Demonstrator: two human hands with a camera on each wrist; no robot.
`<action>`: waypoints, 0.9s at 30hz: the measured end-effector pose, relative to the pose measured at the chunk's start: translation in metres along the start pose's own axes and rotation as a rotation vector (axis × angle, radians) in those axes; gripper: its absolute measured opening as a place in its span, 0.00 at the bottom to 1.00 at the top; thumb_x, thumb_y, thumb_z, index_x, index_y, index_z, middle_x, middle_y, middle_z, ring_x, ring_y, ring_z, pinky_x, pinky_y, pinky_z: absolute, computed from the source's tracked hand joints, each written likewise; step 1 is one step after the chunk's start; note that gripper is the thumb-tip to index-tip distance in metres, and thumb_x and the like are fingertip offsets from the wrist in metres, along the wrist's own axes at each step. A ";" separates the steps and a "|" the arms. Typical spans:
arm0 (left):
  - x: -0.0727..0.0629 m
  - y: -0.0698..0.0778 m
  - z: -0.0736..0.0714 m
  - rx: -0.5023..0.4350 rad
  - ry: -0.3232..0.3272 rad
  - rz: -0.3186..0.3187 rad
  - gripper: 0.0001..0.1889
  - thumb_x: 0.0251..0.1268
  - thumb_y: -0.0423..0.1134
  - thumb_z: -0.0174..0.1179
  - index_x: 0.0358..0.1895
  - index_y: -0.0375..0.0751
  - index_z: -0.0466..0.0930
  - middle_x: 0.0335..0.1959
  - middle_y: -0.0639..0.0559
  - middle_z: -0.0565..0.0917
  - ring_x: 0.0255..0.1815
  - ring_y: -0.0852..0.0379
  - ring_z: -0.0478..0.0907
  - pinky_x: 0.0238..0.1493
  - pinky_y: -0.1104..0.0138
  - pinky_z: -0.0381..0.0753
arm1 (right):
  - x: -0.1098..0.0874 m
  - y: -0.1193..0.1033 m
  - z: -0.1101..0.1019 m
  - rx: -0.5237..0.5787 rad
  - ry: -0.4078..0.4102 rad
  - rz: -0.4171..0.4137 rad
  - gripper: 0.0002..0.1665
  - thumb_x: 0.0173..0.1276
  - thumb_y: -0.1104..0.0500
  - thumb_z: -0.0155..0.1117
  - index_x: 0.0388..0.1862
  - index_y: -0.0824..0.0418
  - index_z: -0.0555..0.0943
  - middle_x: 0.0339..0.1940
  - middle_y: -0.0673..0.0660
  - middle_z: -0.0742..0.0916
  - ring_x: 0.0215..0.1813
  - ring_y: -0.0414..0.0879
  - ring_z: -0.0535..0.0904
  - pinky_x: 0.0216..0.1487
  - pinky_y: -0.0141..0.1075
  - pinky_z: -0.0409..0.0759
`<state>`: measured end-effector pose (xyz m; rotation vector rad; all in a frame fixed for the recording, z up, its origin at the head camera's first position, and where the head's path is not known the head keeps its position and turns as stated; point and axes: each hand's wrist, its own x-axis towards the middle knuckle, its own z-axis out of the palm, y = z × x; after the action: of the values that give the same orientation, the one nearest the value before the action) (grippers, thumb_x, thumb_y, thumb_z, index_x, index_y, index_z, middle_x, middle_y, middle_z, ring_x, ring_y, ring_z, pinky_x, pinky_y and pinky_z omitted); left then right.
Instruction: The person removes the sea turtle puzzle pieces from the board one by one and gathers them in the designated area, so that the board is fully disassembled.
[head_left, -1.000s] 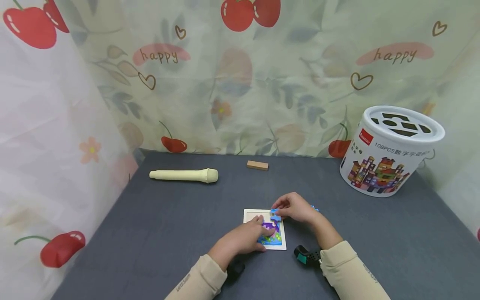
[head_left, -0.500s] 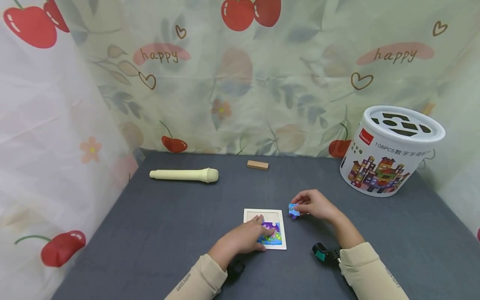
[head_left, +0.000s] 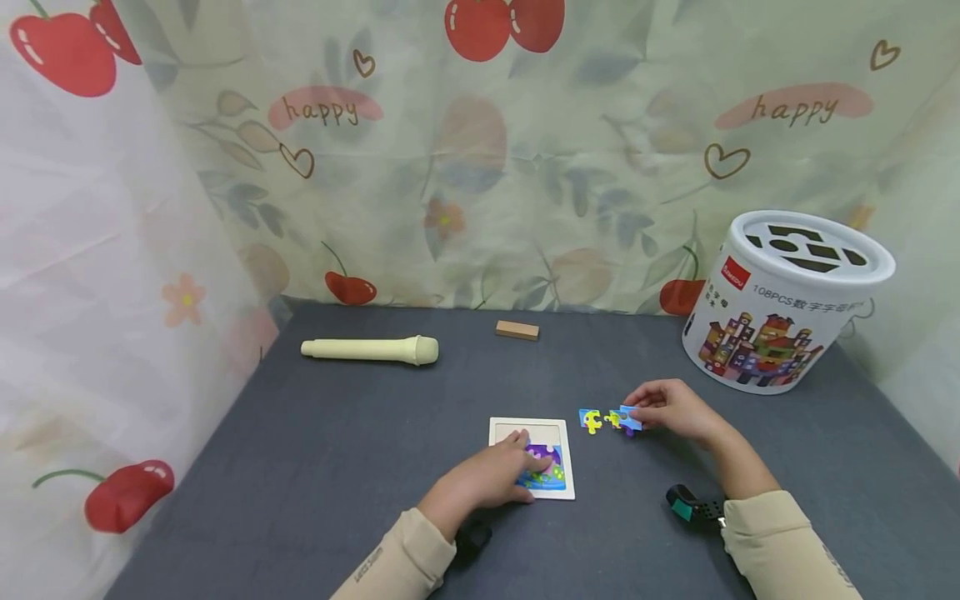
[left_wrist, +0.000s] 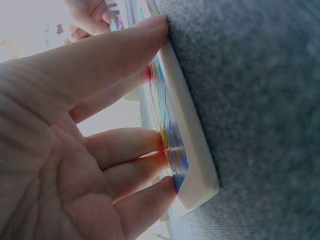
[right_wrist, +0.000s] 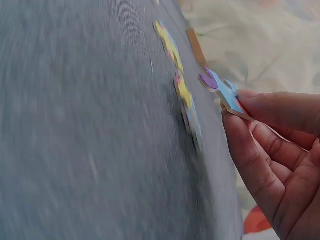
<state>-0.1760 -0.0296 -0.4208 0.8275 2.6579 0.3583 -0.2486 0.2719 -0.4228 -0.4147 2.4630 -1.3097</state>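
A small pale wooden puzzle frame (head_left: 553,431) lies on the dark table, its lower part filled with purple, blue and green pieces (head_left: 553,477). My left hand (head_left: 486,477) rests on it; in the left wrist view the fingertips (left_wrist: 169,187) press on the pieces and the thumb reaches the frame's edge. To the right, my right hand (head_left: 678,410) pinches a blue and purple puzzle piece (right_wrist: 226,94) between thumb and finger, raised off the table. Under and beside it lie loose blue and yellow pieces, one (head_left: 590,420) nearer the frame, another (right_wrist: 187,107) partly overlapped in the head view.
A cream toy microphone (head_left: 367,351) lies at the back left. Near the back edge is a small wooden block (head_left: 517,331). A big white block bucket (head_left: 765,325) stands at the back right. Printed cloth (head_left: 480,217) hangs behind the table.
My right hand has lifted the puzzle piece from the frame's upper right corner and carried it right, over the loose pieces. The left hand has stayed on the frame.
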 end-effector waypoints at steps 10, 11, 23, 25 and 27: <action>0.001 0.000 -0.001 -0.008 -0.016 -0.006 0.27 0.57 0.44 0.64 0.63 0.57 0.71 0.71 0.39 0.61 0.74 0.45 0.55 0.68 0.58 0.65 | -0.006 0.014 -0.020 -0.021 -0.037 0.022 0.17 0.66 0.62 0.59 0.47 0.75 0.77 0.37 0.62 0.85 0.33 0.37 0.79 0.37 0.33 0.82; 0.000 0.000 -0.001 -0.009 -0.015 -0.007 0.27 0.57 0.44 0.65 0.63 0.57 0.72 0.71 0.39 0.61 0.74 0.45 0.55 0.68 0.58 0.65 | -0.006 0.015 -0.021 -0.020 -0.039 0.023 0.17 0.67 0.62 0.59 0.47 0.76 0.77 0.38 0.62 0.85 0.33 0.37 0.79 0.37 0.33 0.82; 0.000 0.000 -0.001 -0.015 -0.012 -0.008 0.27 0.56 0.44 0.65 0.62 0.58 0.72 0.71 0.39 0.61 0.74 0.45 0.54 0.68 0.58 0.64 | -0.005 0.021 -0.028 -0.026 -0.069 0.044 0.18 0.67 0.61 0.59 0.48 0.76 0.77 0.39 0.62 0.85 0.33 0.36 0.78 0.37 0.32 0.82; 0.001 0.000 0.000 -0.016 -0.015 -0.009 0.27 0.57 0.44 0.65 0.62 0.58 0.72 0.71 0.39 0.60 0.74 0.45 0.54 0.68 0.58 0.64 | -0.004 0.023 -0.028 -0.050 -0.054 0.048 0.17 0.66 0.61 0.59 0.47 0.75 0.78 0.37 0.61 0.85 0.32 0.36 0.77 0.36 0.32 0.81; 0.001 -0.001 0.000 -0.015 -0.018 -0.010 0.27 0.57 0.44 0.65 0.63 0.58 0.72 0.71 0.39 0.60 0.74 0.45 0.53 0.68 0.58 0.65 | -0.002 0.025 -0.027 -0.079 -0.037 0.052 0.16 0.66 0.61 0.60 0.46 0.73 0.79 0.36 0.59 0.84 0.32 0.36 0.75 0.34 0.32 0.79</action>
<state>-0.1768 -0.0296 -0.4214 0.8091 2.6386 0.3663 -0.2601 0.3060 -0.4293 -0.3872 2.4838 -1.1764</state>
